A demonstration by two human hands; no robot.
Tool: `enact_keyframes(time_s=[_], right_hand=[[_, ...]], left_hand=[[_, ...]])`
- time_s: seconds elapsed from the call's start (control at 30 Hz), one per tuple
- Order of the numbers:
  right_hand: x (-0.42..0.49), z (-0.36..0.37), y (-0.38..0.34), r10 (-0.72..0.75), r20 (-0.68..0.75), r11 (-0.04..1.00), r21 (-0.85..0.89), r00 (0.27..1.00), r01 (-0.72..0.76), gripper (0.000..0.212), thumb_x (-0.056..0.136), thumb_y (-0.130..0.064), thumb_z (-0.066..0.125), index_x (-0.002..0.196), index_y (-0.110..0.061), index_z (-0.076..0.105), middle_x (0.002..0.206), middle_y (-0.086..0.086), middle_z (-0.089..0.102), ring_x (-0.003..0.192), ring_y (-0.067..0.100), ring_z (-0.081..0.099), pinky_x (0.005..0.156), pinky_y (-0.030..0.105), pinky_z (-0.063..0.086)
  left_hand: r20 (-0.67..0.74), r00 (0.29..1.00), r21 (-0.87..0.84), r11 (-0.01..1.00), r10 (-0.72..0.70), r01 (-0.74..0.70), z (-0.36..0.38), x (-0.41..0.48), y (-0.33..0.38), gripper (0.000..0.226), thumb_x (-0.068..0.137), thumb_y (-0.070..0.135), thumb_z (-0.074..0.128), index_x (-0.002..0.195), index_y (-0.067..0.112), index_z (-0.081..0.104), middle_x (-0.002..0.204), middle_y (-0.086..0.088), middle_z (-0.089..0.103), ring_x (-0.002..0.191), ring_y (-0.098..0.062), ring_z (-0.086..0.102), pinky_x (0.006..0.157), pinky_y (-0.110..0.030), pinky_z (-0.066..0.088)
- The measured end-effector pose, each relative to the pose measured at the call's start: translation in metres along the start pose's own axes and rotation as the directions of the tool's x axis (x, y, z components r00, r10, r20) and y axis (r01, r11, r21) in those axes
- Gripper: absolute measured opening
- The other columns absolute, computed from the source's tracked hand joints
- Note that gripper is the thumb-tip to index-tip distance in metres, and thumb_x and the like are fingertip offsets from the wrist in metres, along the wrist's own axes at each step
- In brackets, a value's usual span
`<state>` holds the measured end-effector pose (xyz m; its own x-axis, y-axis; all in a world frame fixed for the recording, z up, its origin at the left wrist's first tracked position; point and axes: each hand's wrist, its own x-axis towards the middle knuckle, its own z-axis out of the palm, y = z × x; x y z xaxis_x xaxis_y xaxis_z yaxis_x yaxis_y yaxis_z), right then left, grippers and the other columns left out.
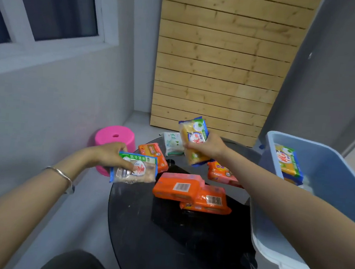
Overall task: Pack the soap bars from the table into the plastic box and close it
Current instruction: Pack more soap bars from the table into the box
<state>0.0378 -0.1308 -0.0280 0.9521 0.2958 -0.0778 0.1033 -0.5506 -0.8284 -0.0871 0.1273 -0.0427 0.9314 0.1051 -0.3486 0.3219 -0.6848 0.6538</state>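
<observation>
My left hand [109, 154] grips a pale soap pack with a green and blue wrapper [134, 170], held over the table's left edge. My right hand [205, 146] holds up a yellow soap pack [193, 142] above the table's far side. On the black round table [143, 237] lie several orange soap packs [177, 187], [206, 201], [153, 155], [220, 171] and a white soap pack [172, 143]. The light blue plastic box [338, 189] stands open at the right, with a yellow soap pack [288, 164] inside it.
A pink stool [113, 137] sits on the floor left of the table. A wooden slat panel [220, 63] leans on the wall behind. A black bag [217, 243] lies on the table under my right arm. My knee shows at the bottom edge.
</observation>
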Motion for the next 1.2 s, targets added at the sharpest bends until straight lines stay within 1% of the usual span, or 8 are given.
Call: enact_keyframes(time_s=[0.1, 0.27, 0.6, 0.7, 0.83, 0.93, 1.07, 1.2], right_hand=[[-0.016, -0.002, -0.016, 0.072, 0.042, 0.971, 0.224, 0.996, -0.08, 0.04, 0.063, -0.042, 0.083, 0.088, -0.018, 0.062, 0.079, 0.0, 0.07, 0.066, 0.015, 0.064, 0.049, 0.021, 0.047], [-0.039, 0.006, -0.033, 0.174, 0.207, 0.707, 0.655, 0.963, -0.268, 0.038, 0.079, -0.042, 0.07, 0.103, -0.014, 0.062, 0.089, 0.006, 0.071, 0.069, 0.018, 0.067, 0.06, 0.028, 0.056], [-0.071, -0.068, -0.037, 0.229, -0.209, 0.744, 0.667, 0.951, -0.032, 0.058, 0.077, -0.047, 0.07, 0.123, -0.017, 0.048, 0.12, 0.009, 0.06, 0.095, 0.025, 0.067, 0.043, 0.018, 0.047], [-0.082, -0.102, -0.026, 0.228, -0.196, 0.726, 0.687, 0.954, -0.032, 0.065, 0.078, -0.046, 0.069, 0.128, -0.025, 0.034, 0.098, -0.002, 0.064, 0.075, 0.017, 0.065, 0.045, 0.02, 0.047], [-0.097, -0.157, -0.001, 0.287, -0.082, 0.699, 0.699, 0.954, -0.15, 0.066, 0.079, -0.047, 0.069, 0.132, -0.017, 0.045, 0.109, 0.009, 0.072, 0.08, 0.026, 0.071, 0.059, 0.034, 0.058], [-0.105, -0.195, 0.024, 0.293, 0.044, 0.618, 0.753, 0.955, -0.224, 0.036, 0.083, -0.044, 0.065, 0.097, -0.011, 0.066, 0.074, 0.01, 0.077, 0.058, 0.022, 0.073, 0.049, 0.034, 0.059], [-0.105, -0.227, 0.058, 0.385, -0.042, 0.667, 0.703, 0.922, -0.246, 0.041, 0.082, -0.045, 0.066, 0.107, -0.013, 0.063, 0.077, 0.008, 0.075, 0.063, 0.022, 0.071, 0.074, 0.039, 0.058], [-0.104, -0.249, 0.07, 0.451, -0.151, 0.762, 0.579, 0.88, -0.291, 0.045, 0.081, -0.044, 0.068, 0.113, -0.013, 0.057, 0.079, 0.007, 0.074, 0.059, 0.019, 0.07, 0.044, 0.028, 0.057]], left_hand=[[-0.126, 0.992, -0.162, 0.987, -0.018, -0.003, -0.004, 0.003, 0.004, 0.029, 0.072, 0.025, 0.079, 0.094, 0.013, 0.064, 0.079, -0.003, 0.074, 0.053, -0.008, 0.067, 0.047, -0.019, 0.051], [-0.242, 0.969, -0.603, 0.789, -0.042, -0.117, 0.024, 0.008, 0.044, 0.028, 0.083, 0.027, 0.067, 0.105, 0.009, 0.065, 0.07, -0.001, 0.074, 0.056, -0.011, 0.067, 0.054, -0.021, 0.054], [-0.353, 0.924, -0.861, 0.337, 0.144, -0.381, 0.108, 0.003, 0.193, 0.02, 0.1, 0.022, 0.038, 0.111, 0.016, 0.053, 0.078, -0.005, 0.065, 0.046, -0.011, 0.064, 0.036, -0.019, 0.047], [-0.298, 0.93, -0.916, 0.21, 0.215, -0.342, 0.135, -0.003, 0.23, 0.02, 0.099, 0.019, 0.038, 0.106, 0.019, 0.057, 0.075, -0.001, 0.069, 0.054, -0.011, 0.066, 0.044, -0.019, 0.05], [-0.286, 0.903, -0.819, 0.407, 0.322, -0.405, 0.171, -0.003, 0.266, 0.029, 0.101, 0.024, 0.027, 0.103, 0.026, 0.056, 0.097, 0.002, 0.067, 0.095, -0.016, 0.062, 0.081, -0.026, 0.048], [-0.239, 0.874, -0.602, 0.641, 0.424, -0.475, 0.181, 0.003, 0.282, 0.047, 0.101, 0.037, 0.018, 0.126, 0.023, 0.056, 0.13, 0.0, 0.058, 0.127, -0.016, 0.044, 0.11, -0.031, 0.029], [-0.234, 0.882, -0.357, 0.807, 0.409, -0.469, 0.187, 0.02, 0.288, 0.044, 0.099, 0.04, 0.029, 0.141, 0.03, 0.038, 0.144, 0.002, 0.043, 0.134, -0.017, 0.03, 0.105, -0.028, 0.024], [-0.037, 0.946, -0.553, 0.782, 0.321, -0.287, 0.204, 0.03, 0.28, 0.056, 0.097, 0.032, 0.042, 0.148, 0.023, 0.02, 0.129, 0.0, 0.055, 0.088, -0.002, 0.059, 0.062, -0.014, 0.049]])
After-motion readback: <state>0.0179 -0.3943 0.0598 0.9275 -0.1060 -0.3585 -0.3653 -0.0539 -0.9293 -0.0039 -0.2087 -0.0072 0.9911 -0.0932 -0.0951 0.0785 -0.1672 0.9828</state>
